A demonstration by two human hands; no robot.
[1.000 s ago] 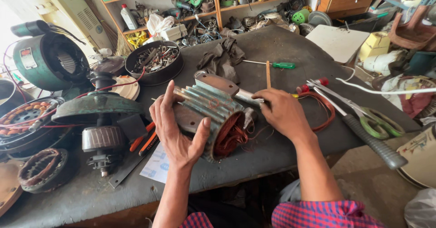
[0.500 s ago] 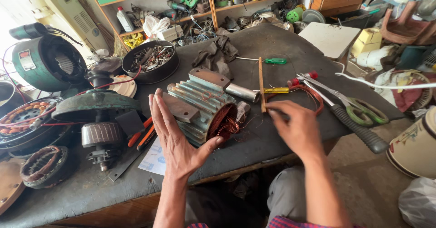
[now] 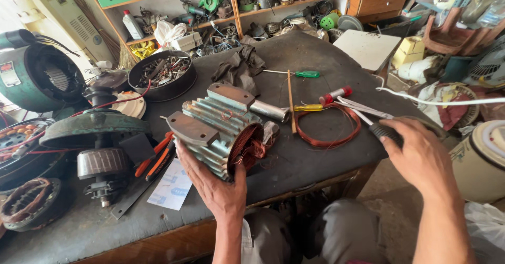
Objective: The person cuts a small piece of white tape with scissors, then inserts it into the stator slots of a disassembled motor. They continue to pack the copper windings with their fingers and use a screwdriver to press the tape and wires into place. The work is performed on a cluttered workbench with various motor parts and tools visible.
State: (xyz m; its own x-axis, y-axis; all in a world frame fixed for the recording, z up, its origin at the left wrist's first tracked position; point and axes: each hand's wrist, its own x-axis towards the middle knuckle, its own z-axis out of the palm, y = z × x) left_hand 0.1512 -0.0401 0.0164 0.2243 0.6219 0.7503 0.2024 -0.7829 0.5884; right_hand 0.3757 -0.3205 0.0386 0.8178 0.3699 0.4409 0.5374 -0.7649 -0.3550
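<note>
A finned grey-green motor stator (image 3: 213, 122) lies on its side on the dark workbench (image 3: 310, 164), with copper windings showing at its open end. My left hand (image 3: 215, 187) cups its near side from below, the thumb against the end face. At the bench's right edge my right hand (image 3: 421, 158) lies closed over the black handle of a long pair of metal shears (image 3: 381, 131). The blades point back toward a loop of copper wire (image 3: 326, 130).
By the wire loop lie a yellow screwdriver (image 3: 307, 107), a green screwdriver (image 3: 306, 74), a red-tipped tool (image 3: 337, 93) and a wooden stick (image 3: 290, 101). A dark cloth (image 3: 239, 66), a pan of parts (image 3: 163, 74), a green motor casing (image 3: 37, 74) and orange-handled pliers (image 3: 155, 156) sit behind and left.
My right hand left the stator and swung right onto the shears' handle. My left hand shifted from the stator's side to underneath it, and the stator turned its open end toward me.
</note>
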